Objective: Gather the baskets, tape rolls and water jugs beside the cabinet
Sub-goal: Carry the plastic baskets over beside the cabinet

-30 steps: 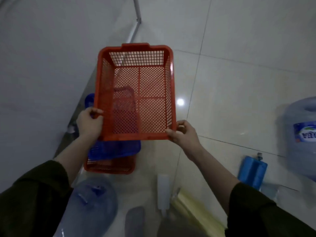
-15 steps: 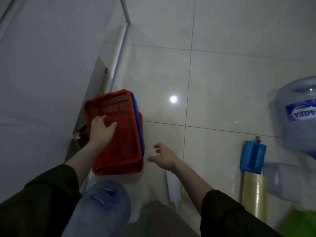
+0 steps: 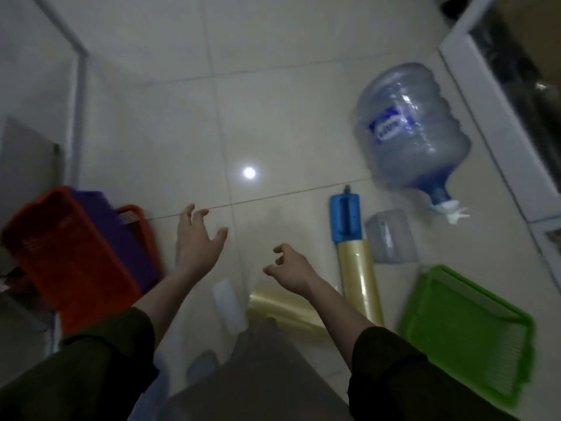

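Note:
Red baskets [image 3: 65, 259] with a blue basket [image 3: 121, 238] nested between them sit stacked at the left, against the cabinet [image 3: 27, 159]. My left hand [image 3: 198, 238] hovers just right of the stack, fingers spread, holding nothing. My right hand [image 3: 290, 268] hangs over the floor with loosely curled fingers, also holding nothing. A yellowish tape roll [image 3: 359, 281] with a blue handle [image 3: 346, 217] lies to its right. A second yellowish roll [image 3: 282, 308] lies under my right wrist. A blue water jug [image 3: 409, 129] lies on its side at the upper right. A green basket [image 3: 467, 329] is at the lower right.
A clear plastic box [image 3: 390, 237] lies between the tape roll and the jug. A white flat object [image 3: 229, 308] lies on the tiles near my knee. A white-framed glass door [image 3: 498, 95] bounds the right side. Light tiled floor [image 3: 258, 117] stretches ahead.
The red basket went down onto the stack beside the cabinet and both hands let go. My view has swung right, bringing the jug, tape rolls and green basket into sight.

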